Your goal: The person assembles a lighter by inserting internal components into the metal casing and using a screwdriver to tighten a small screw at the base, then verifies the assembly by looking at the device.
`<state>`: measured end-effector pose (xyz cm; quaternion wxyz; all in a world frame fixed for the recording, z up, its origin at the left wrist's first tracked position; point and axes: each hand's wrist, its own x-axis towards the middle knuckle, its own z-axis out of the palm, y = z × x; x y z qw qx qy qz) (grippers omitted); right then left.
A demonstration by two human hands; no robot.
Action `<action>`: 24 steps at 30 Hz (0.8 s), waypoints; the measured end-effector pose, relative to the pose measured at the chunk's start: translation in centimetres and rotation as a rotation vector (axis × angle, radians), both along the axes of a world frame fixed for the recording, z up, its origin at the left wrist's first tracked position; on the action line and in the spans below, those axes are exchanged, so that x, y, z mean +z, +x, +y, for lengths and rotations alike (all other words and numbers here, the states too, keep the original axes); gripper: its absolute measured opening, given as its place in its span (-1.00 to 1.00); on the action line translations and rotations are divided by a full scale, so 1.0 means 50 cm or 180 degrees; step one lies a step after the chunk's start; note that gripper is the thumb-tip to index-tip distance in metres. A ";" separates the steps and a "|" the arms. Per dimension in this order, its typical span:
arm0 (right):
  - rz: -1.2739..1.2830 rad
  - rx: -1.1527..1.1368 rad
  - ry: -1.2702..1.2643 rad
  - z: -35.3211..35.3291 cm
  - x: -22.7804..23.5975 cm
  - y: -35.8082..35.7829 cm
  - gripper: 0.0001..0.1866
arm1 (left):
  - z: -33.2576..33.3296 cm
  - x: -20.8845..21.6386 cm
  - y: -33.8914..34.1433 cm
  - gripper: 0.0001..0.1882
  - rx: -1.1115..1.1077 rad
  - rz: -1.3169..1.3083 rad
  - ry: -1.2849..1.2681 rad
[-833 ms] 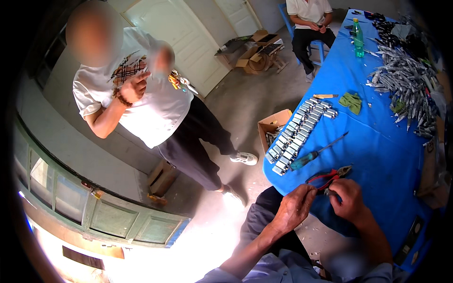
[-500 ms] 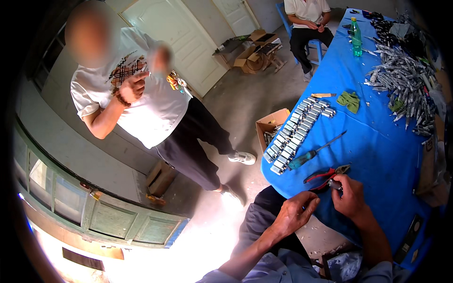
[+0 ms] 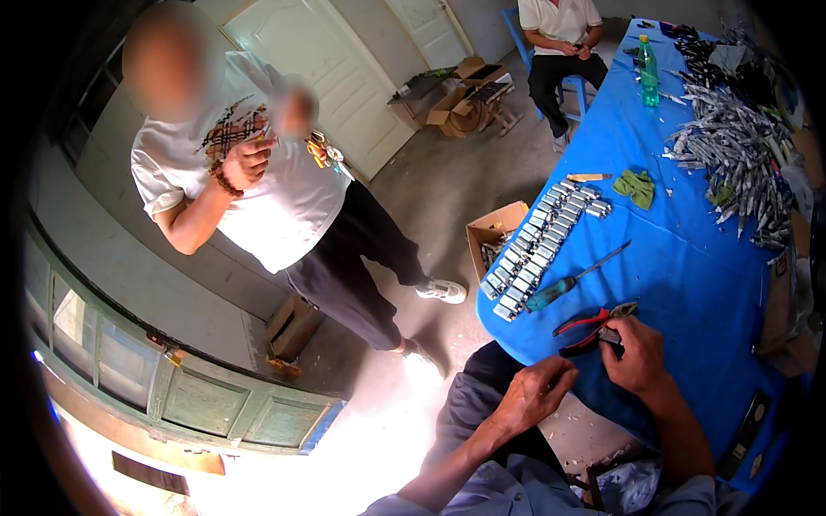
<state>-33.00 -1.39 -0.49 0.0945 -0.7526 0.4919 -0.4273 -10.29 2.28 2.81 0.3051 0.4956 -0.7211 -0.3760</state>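
Blue table point(image 3: 688, 258) right, concrete floor point(image 3: 447, 198) left; right hand point(image 3: 635, 354) fingers clamped on small part by red pliers point(image 3: 594, 325); left hand point(image 3: 535, 394) fingers curled together.

Both forearms rise from the lower edge, bent toward each other. The left hand point(image 3: 535, 393) hangs loosely curled, fingers bent downward. The right hand point(image 3: 637, 354), just to its right and farther, is closed with knuckles up.

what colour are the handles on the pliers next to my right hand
Red and black handles on the pliers, lying on the blue table by your right hand; head view.
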 end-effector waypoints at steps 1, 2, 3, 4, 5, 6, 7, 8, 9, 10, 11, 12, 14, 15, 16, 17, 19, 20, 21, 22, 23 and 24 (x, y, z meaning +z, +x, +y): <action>-0.0021 -0.0005 0.0018 -0.001 -0.003 -0.001 -0.68 | 0.000 0.002 0.002 -0.78 -0.0017 -0.0016 0.0057; -0.0042 -0.0009 0.0036 -0.001 -0.005 -0.001 -0.68 | -0.001 0.002 0.003 -0.78 -0.0033 -0.0033 0.0114; -0.0063 -0.0013 0.0054 -0.002 -0.007 -0.002 -0.68 | -0.002 0.000 0.003 -0.78 -0.0034 -0.0020 0.0090; -0.0067 -0.0008 0.0039 -0.001 -0.007 -0.002 -0.68 | 0.000 -0.003 0.004 -0.79 -0.0033 -0.0007 0.0060; -0.0071 -0.0002 0.0024 -0.001 -0.006 -0.003 -0.68 | 0.001 -0.005 0.005 -0.79 -0.0033 0.0006 0.0031; -0.0075 0.0003 0.0010 -0.001 -0.006 -0.003 -0.68 | 0.002 -0.004 0.004 -0.79 -0.0042 0.0010 0.0000; -0.0061 0.0013 0.0011 -0.001 -0.006 -0.003 -0.68 | 0.003 -0.003 0.004 -0.79 -0.0045 0.0013 -0.0029; -0.0047 0.0022 0.0012 0.000 -0.006 -0.003 -0.68 | 0.004 -0.002 0.004 -0.79 -0.0049 0.0017 -0.0058; -0.0032 0.0032 0.0014 0.000 -0.007 -0.003 -0.68 | 0.005 0.000 0.004 -0.79 -0.0046 0.0015 -0.0024; -0.0016 0.0017 0.0000 0.000 -0.007 -0.004 -0.69 | 0.005 0.002 0.004 -0.79 -0.0051 0.0017 0.0007; 0.0001 0.0001 -0.0014 0.000 -0.007 -0.004 -0.69 | 0.004 0.003 0.004 -0.79 -0.0057 0.0019 0.0038; 0.0019 -0.0015 -0.0028 0.000 -0.007 -0.004 -0.69 | 0.004 0.001 0.005 -0.79 -0.0054 0.0014 0.0027; 0.0060 -0.0028 -0.0031 -0.001 -0.005 -0.003 -0.69 | 0.007 -0.003 0.008 -0.79 -0.0027 -0.0015 0.0019; 0.0080 -0.0035 -0.0032 -0.001 -0.005 -0.002 -0.70 | 0.007 -0.001 0.008 -0.79 -0.0025 -0.0017 -0.0012; 0.0089 -0.0048 -0.0037 -0.001 -0.005 -0.003 -0.70 | 0.008 -0.002 0.008 -0.80 -0.0031 -0.0008 -0.0047; 0.0096 -0.0061 -0.0041 -0.001 -0.007 -0.003 -0.71 | 0.008 -0.002 0.008 -0.80 -0.0037 0.0001 -0.0082; 0.0104 -0.0074 -0.0046 -0.001 -0.007 -0.004 -0.71 | 0.008 -0.004 0.008 -0.80 -0.0035 0.0004 -0.0045; 0.0107 -0.0076 -0.0047 -0.002 -0.007 -0.003 -0.71 | 0.009 -0.005 0.008 -0.79 -0.0033 0.0006 -0.0025; 0.0109 -0.0078 -0.0048 -0.002 -0.007 -0.004 -0.71 | 0.009 -0.007 0.008 -0.79 -0.0038 0.0006 -0.0038; 0.0104 -0.0068 -0.0046 -0.002 -0.007 -0.003 -0.71 | 0.011 -0.008 0.009 -0.79 -0.0038 0.0000 -0.0054; 0.0099 -0.0060 -0.0045 -0.002 -0.007 -0.003 -0.71 | 0.012 -0.008 0.009 -0.79 -0.0038 -0.0006 -0.0069; 0.0095 -0.0052 -0.0044 -0.002 -0.006 -0.003 -0.71 | 0.012 -0.006 0.009 -0.79 -0.0037 -0.0005 -0.0063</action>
